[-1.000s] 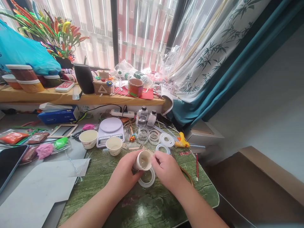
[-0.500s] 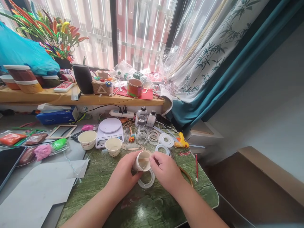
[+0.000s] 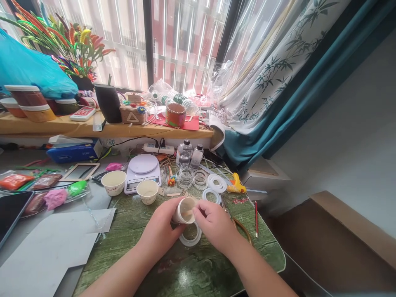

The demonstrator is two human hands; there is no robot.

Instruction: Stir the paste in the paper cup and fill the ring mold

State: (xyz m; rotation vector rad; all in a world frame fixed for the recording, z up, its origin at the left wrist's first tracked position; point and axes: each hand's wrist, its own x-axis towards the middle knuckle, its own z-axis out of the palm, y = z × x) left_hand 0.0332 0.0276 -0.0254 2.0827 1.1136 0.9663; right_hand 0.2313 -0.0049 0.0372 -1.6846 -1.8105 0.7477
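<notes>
The left hand (image 3: pixel 162 220), fingers wrapped around it, holds a tilted paper cup (image 3: pixel 186 210). The right hand (image 3: pixel 213 222) pinches a stick (image 3: pixel 187 213) inside.

left hand (image 3: pixel 162 222) gripping tilted paper cup (image 3: pixel 182 215); right hand (image 3: pixel 213 225) holding stick (image 3: pixel 187 213) inside.
</notes>
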